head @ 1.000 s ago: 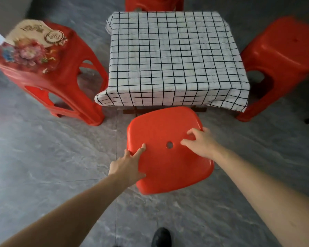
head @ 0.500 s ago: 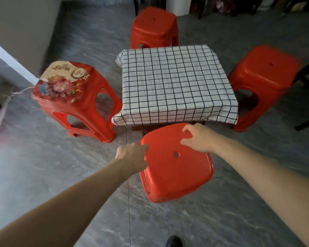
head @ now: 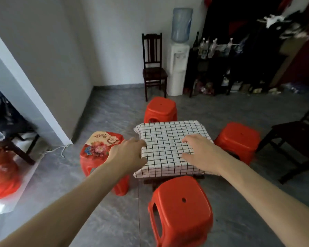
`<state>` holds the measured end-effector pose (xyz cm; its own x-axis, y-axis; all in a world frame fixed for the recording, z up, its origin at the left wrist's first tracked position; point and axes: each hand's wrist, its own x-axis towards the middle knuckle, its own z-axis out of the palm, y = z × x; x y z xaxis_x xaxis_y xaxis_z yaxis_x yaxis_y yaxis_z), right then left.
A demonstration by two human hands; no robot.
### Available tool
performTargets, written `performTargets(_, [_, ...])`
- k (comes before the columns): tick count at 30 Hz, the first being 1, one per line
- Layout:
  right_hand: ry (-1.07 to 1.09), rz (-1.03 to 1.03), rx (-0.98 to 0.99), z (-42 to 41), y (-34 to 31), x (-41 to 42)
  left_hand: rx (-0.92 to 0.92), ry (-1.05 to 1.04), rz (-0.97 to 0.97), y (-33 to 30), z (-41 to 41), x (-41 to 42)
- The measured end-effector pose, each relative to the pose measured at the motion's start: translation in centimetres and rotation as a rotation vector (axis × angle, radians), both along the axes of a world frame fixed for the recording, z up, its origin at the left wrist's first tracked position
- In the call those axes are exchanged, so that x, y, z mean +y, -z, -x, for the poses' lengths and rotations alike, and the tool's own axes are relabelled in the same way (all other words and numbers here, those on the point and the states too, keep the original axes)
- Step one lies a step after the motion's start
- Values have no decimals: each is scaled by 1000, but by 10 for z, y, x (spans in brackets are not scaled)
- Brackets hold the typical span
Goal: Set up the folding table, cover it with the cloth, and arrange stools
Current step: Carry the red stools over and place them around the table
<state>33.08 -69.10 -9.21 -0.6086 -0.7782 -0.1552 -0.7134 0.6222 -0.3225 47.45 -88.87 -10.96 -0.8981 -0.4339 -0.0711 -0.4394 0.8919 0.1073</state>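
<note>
A low folding table stands in the middle of the floor under a white cloth with black checks. Red plastic stools stand on all sides: one near me, one beyond the table, one to the right and one to the left with a flowered seat. My left hand hovers over the cloth's left edge with loosely bent fingers. My right hand is held above the cloth with its fingers spread. Neither hand holds anything.
A dark wooden chair and a water dispenser stand against the back wall. A dark cluttered shelf fills the back right. Another dark chair is at right; a wall corner juts in at left.
Both hands have left the near stool and lifted forward over the table. My view has tilted up, so the back of the room now shows.
</note>
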Motion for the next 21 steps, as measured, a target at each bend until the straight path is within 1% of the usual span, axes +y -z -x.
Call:
performTargets(4, [-8, -1, 114, -49, -65, 22, 134, 46, 77, -69, -43, 12])
performTargets(6, [-7, 3, 176, -68, -88, 33, 211, 74, 114, -92, -60, 21])
performTargets(8, [7, -6, 218, -84, -105, 45, 250, 117, 146, -105, -72, 31])
performTargets(15, [114, 32, 307, -109, -129, 91, 195, 238, 189, -120, -70, 74])
performTargets(21, [201, 54, 325, -101, -134, 138, 167, 318, 193, -137, -42, 116])
